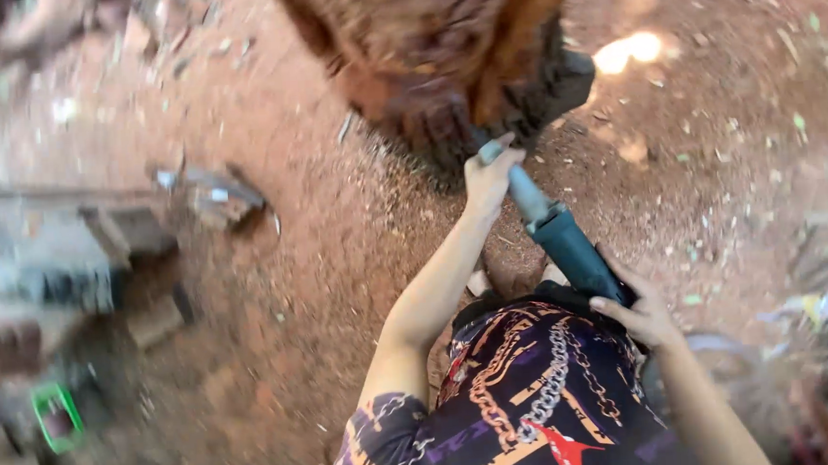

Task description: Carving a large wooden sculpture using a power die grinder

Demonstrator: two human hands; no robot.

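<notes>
Gripping power tool (pixel 568 242) with both hands: left hand (pixel 489 175) closed round grey front neck, right hand (pixel 637 313) wrapped on teal rear body. Tool nose against base of reddish carved wood block (pixel 431 40), above sawdust-strewn ground (pixel 301 268). Picture blurred; tool's working tip hidden.

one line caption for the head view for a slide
Left hand at the front and right hand at the rear grip a teal power tool against reddish carved wood.
</notes>
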